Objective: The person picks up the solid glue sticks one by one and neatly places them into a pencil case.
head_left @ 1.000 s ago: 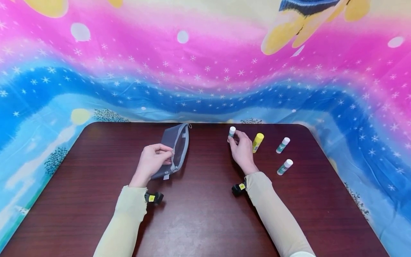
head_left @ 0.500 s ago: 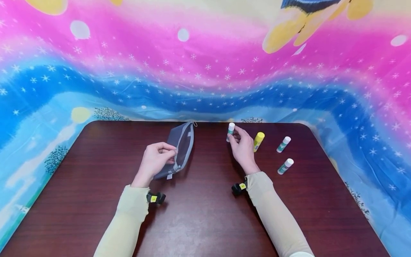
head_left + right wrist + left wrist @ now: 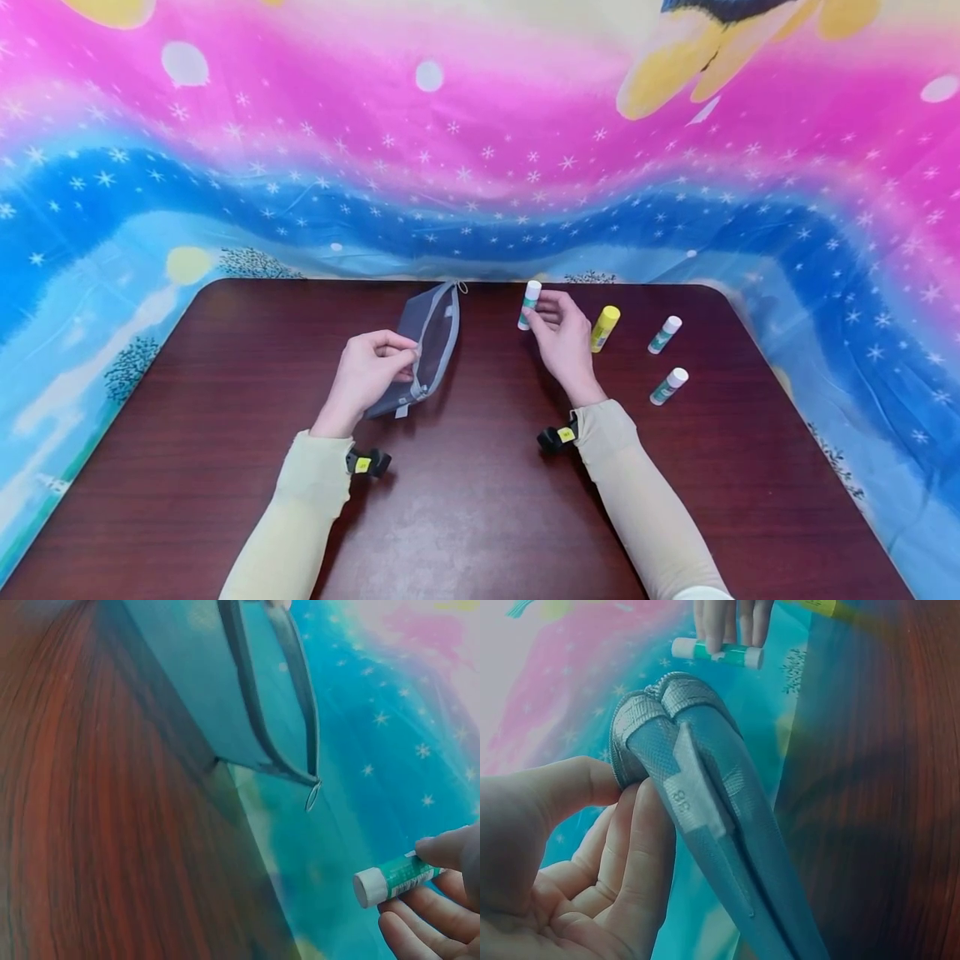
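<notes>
My left hand (image 3: 363, 377) pinches the near rim of a grey mesh zip pouch (image 3: 417, 315), whose mouth gapes toward the right. In the left wrist view, thumb and fingers grip the edge beside the zip of the pouch (image 3: 724, 787). Across from it, my right hand (image 3: 564, 343) holds a green-and-white glue stick (image 3: 529, 305) between thumb and fingers, upright in the head view. The right wrist view has the white-ended glue stick (image 3: 401, 880) pointing toward the pouch (image 3: 191, 682), with a gap between them.
Just right of my right hand stands a yellow glue stick (image 3: 605, 329). Farther right are two more green-and-white glue sticks, one behind (image 3: 664, 335) and one in front (image 3: 669, 387). The dark wooden table (image 3: 465, 500) ends at a colourful printed cloth (image 3: 480, 167).
The right hand has brought the glue stick a little up and left, toward the pouch. The left hand and the pouch have shifted slightly right.
</notes>
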A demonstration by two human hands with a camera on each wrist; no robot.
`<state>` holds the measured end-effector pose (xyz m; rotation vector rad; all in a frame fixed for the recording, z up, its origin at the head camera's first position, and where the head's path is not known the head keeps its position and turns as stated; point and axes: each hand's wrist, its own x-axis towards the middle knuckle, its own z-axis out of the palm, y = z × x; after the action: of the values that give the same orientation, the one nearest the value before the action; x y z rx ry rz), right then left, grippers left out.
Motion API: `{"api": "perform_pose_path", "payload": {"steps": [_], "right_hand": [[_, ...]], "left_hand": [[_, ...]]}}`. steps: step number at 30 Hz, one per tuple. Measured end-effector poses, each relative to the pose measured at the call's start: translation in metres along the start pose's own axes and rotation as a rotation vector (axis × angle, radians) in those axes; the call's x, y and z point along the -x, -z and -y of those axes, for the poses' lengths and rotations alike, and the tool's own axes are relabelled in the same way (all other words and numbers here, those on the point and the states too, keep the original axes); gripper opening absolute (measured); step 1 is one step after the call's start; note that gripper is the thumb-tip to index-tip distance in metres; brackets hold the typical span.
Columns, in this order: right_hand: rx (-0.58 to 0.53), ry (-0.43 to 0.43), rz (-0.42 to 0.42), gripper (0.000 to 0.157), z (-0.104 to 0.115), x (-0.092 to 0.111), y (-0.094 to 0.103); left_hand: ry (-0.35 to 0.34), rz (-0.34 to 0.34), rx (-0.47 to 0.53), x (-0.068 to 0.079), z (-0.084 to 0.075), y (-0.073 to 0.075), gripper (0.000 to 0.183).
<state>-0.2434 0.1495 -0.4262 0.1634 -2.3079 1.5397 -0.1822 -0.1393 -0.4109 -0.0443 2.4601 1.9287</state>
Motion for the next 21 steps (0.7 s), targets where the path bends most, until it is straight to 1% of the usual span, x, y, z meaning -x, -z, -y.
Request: {"api": "perform_pose_path", "payload": {"steps": [6, 15, 21], "right_hand": [[-0.068, -0.015, 0.033, 0.03, 0.012, 0.002, -0.001], [-0.121, -0.03, 0.074, 0.03, 0.023, 0.003, -0.001], [-0.157, -0.077, 0.091, 0.03, 0.027, 0.002, -0.003]], "left_hand": [[-0.005, -0.001, 0.024, 0.0, -0.001, -0.004, 0.014], [-0.021, 0.0, 0.046, 0.002, -0.003, -0.007, 0.013], [-0.022, 0.005, 0.057, 0.003, -0.003, -0.008, 0.013]]}}
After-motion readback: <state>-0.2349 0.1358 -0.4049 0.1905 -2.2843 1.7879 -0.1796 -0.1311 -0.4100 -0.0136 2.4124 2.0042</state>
